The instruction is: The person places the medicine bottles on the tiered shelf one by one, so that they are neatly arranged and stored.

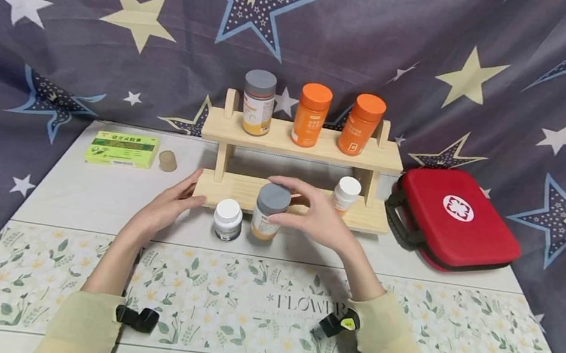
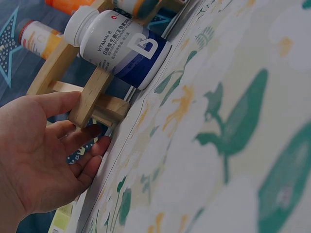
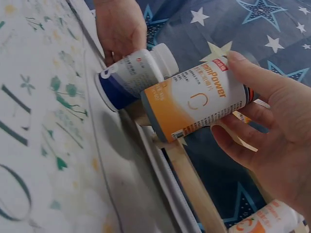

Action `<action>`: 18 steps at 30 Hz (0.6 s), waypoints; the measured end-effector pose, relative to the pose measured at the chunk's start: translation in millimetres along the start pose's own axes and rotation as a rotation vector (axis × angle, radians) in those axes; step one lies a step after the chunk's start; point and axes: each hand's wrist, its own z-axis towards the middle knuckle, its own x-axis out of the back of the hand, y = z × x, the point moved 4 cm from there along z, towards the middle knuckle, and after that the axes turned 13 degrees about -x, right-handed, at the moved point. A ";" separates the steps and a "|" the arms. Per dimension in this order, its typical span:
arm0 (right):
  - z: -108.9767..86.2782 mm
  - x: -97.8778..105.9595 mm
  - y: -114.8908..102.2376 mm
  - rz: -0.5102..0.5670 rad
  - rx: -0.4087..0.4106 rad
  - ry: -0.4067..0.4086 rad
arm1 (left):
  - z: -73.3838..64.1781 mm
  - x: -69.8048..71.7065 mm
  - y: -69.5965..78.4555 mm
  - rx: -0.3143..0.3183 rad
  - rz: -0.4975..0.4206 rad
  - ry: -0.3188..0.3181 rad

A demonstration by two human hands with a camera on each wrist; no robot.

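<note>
My right hand (image 1: 318,214) grips a grey-lidded supplement bottle (image 3: 194,99) with a white and orange label marked C, thumb on one side and fingers on the other. In the head view this bottle is at the front edge of the lower tier of a wooden two-tier shelf (image 1: 303,146). My left hand (image 1: 164,208) holds the left end of that lower tier, with the thumb in front and fingers behind. Between the hands, a white-capped vitamin B bottle (image 2: 124,48) with a blue base stands upright in front of the shelf.
The upper tier bears another grey-lidded bottle (image 1: 258,103) and two orange bottles (image 1: 311,115). A small white-capped bottle (image 1: 346,195) stands on the lower tier's right. At left lie a green medicine box (image 1: 122,150) and a brown object (image 1: 168,161); a red first-aid case (image 1: 458,219) lies right.
</note>
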 end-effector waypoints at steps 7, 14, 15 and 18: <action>-2.4 14.0 -3.1 0.024 0.017 0.085 | -1.1 0.1 1.8 -0.009 0.006 -0.005; -2.0 20.2 -0.8 0.045 0.014 0.167 | -2.1 -0.1 4.0 -0.014 0.007 -0.003; -1.8 20.4 -0.2 0.049 0.010 0.175 | -2.1 -0.1 4.2 -0.015 0.007 -0.002; -1.4 21.0 1.7 0.060 -0.008 0.198 | -2.2 -0.1 4.5 -0.019 0.003 0.000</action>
